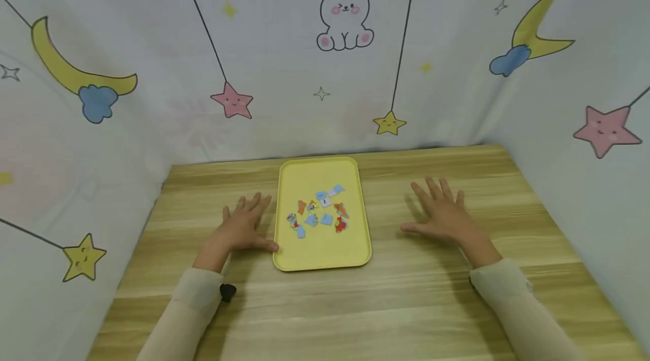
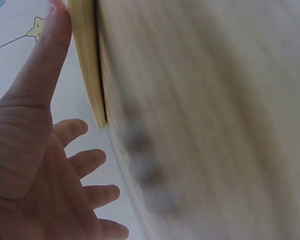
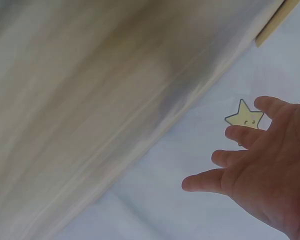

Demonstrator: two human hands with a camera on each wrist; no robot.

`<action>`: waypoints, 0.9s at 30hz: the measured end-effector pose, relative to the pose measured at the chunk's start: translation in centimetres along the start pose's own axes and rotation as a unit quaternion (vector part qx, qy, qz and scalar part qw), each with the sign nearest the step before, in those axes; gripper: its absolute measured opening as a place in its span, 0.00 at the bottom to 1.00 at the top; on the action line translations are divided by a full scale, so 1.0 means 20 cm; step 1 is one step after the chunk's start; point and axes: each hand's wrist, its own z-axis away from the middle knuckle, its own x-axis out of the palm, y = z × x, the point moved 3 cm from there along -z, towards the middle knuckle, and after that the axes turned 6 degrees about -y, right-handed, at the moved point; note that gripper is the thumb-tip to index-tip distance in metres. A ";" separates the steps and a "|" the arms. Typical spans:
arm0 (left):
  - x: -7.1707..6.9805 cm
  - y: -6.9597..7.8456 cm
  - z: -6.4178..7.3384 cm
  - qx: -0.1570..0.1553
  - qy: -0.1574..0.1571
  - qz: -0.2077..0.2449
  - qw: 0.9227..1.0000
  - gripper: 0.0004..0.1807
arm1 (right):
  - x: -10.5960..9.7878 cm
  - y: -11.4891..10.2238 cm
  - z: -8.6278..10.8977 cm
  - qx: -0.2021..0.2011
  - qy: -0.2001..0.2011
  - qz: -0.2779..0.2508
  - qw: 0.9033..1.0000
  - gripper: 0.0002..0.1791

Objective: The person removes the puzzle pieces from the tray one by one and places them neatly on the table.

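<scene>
A yellow tray [image 1: 320, 256] lies on the wooden table, holding several small flat picture pieces, among them a light blue piece [image 1: 326, 219], a red piece [image 1: 341, 224] and an orange piece [image 1: 302, 207]. Left of the tray, my left hand [image 1: 238, 231] has its fingers spread, the thumb tip right at the tray's left rim. In the left wrist view the thumb [image 2: 42, 65] overlaps the tray's side wall [image 2: 87, 65]. My right hand [image 1: 444, 217] is apart from the tray on its right, fingers spread and holding nothing.
The wood-grain table [image 1: 345, 316] reaches back to a white curtain [image 1: 294, 67] printed with stars, moons and a rabbit. More of this cloth hangs along the left and right sides. A small black object [image 1: 228, 292] sits at the left cuff.
</scene>
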 end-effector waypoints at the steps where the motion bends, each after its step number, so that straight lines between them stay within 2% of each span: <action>1: 0.00 0.00 0.00 0.003 -0.003 0.004 1.000 0.73 | 0.00 -0.01 -0.01 -0.001 0.000 -0.001 1.000 0.65; 9: -0.01 0.02 -0.02 0.060 -0.032 0.077 0.995 0.68 | 0.01 -0.10 -0.06 -0.023 0.008 -0.026 0.999 0.63; 15: 0.00 0.04 -0.01 0.081 -0.044 0.100 0.991 0.64 | 0.02 -0.17 -0.10 -0.032 0.004 -0.029 0.999 0.63; 19: 0.00 0.05 0.00 0.089 -0.047 0.102 0.990 0.62 | 0.02 -0.23 -0.12 -0.046 0.005 -0.036 0.998 0.63; 27: 0.00 0.06 0.00 0.085 -0.052 0.104 0.990 0.63 | 0.04 -0.31 -0.17 -0.068 -0.008 -0.045 0.997 0.60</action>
